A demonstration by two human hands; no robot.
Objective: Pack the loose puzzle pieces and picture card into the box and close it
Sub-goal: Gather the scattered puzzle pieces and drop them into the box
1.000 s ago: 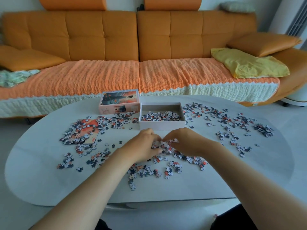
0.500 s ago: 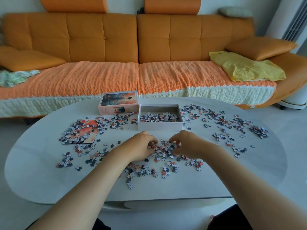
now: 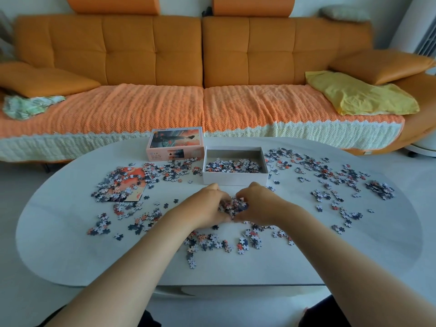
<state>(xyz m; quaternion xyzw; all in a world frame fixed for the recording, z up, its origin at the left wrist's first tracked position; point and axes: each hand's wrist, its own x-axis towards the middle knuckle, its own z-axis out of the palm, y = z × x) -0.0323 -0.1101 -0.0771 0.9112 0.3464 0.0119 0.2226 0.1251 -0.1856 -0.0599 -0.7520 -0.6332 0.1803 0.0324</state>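
An open white box (image 3: 235, 178) stands at the table's middle back with several puzzle pieces inside. Its pink lid (image 3: 175, 147) lies just left of it, picture side up. An orange picture card (image 3: 132, 185) lies at the left, partly buried under pieces. Loose puzzle pieces (image 3: 330, 185) are scattered across the table. My left hand (image 3: 207, 206) and my right hand (image 3: 257, 201) are cupped together just in front of the box, holding a heap of pieces (image 3: 232, 206) between them.
The oval white table (image 3: 59, 244) has loose pieces left, right and in front of my hands. An orange sofa (image 3: 203, 67) with a yellow cloth (image 3: 358, 95) stands behind the table. A white appliance (image 3: 420, 27) is at the far right.
My hands have drawn closer together, scooping the pieces between them into a tight heap just before the box.
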